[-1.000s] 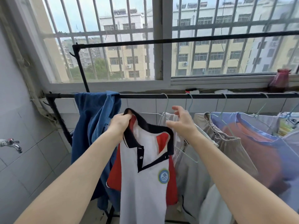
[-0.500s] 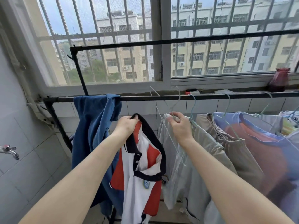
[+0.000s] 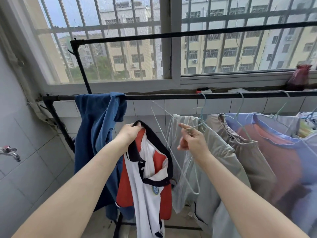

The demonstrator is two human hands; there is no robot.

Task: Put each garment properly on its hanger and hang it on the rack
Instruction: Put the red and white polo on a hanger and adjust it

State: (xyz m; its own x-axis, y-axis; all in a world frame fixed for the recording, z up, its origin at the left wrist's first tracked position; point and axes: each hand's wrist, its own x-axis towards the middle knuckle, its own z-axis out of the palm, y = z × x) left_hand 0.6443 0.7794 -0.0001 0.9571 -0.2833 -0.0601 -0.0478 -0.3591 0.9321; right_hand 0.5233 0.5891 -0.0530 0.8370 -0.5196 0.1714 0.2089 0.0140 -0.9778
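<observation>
My left hand (image 3: 129, 133) grips the black collar of a white and red polo shirt (image 3: 147, 179), which hangs down in front of me below the black rack bar (image 3: 154, 96). My right hand (image 3: 192, 140) pinches the hook of a thin pale wire hanger (image 3: 171, 152) that is off the bar and tilted, its frame slanting down to the right of the shirt. The hanger is outside the shirt.
A blue garment (image 3: 99, 134) is draped over the bar at the left. To the right, a pale grey garment (image 3: 214, 160), a beige one (image 3: 248, 152) and a blue and red shirt (image 3: 283, 152) hang on hangers. A tap (image 3: 10, 152) sticks out of the left wall. A red bag (image 3: 299, 77) sits on the sill.
My right hand let go of the shirt collar, took an empty wire hanger off the bar and brought it down beside the shirt. The shirt now hangs from my left hand alone.
</observation>
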